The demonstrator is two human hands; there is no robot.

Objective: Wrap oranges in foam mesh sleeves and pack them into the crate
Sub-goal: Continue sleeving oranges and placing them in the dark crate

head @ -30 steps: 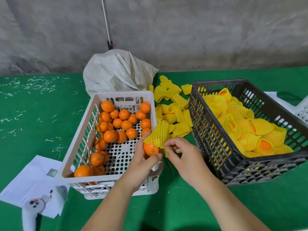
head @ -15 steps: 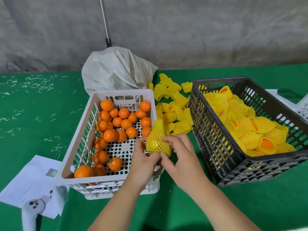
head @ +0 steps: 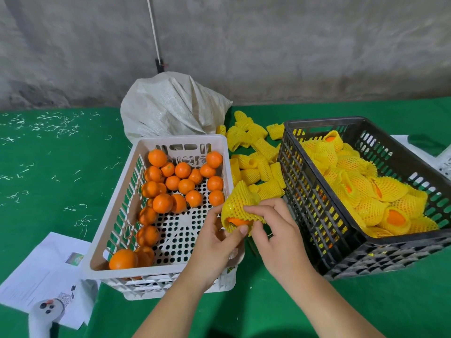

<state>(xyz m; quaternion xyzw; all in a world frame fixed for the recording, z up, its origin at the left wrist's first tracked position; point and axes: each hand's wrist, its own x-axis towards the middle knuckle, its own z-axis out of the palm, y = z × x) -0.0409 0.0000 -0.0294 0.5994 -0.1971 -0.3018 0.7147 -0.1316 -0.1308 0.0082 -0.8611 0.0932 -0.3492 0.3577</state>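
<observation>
Nearest to us, our two bare forearms come up from the lower edge and meet over the near right corner of the white perforated plastic crate point(head: 114, 230). Our left hand point(head: 216, 242) is turned with the palm towards the right; its fingers are curled and the thumb presses on the lower edge of the yellow foam mesh sleeve point(head: 238, 206). Our right hand point(head: 273, 230) comes from the right with the back of the hand upward, and its bent fingers pinch the same sleeve from above. Between both hands sits the round orange fruit point(head: 235, 221), almost covered by the sleeve; only a strip of orange skin shows at the bottom opening. The wrapped fruit is held above the gap between the two crates.

On the green felt counter point(head: 48, 181), at the near left, lie white paper sheets point(head: 46, 272) and a white handheld controller point(head: 46, 311).

Inside the white crate we see loose bare oranges point(head: 180, 184), mostly in the far half and along the left wall. To the right stands the black plastic lattice crate point(head: 314, 208), holding many oranges already wrapped in yellow mesh point(head: 380, 203). Between the crates and further back lies a pile of empty yellow sleeves point(head: 253, 154). Behind the white crate rests a white woven sack point(head: 170, 106), touching the grey concrete wall point(head: 292, 45).
</observation>
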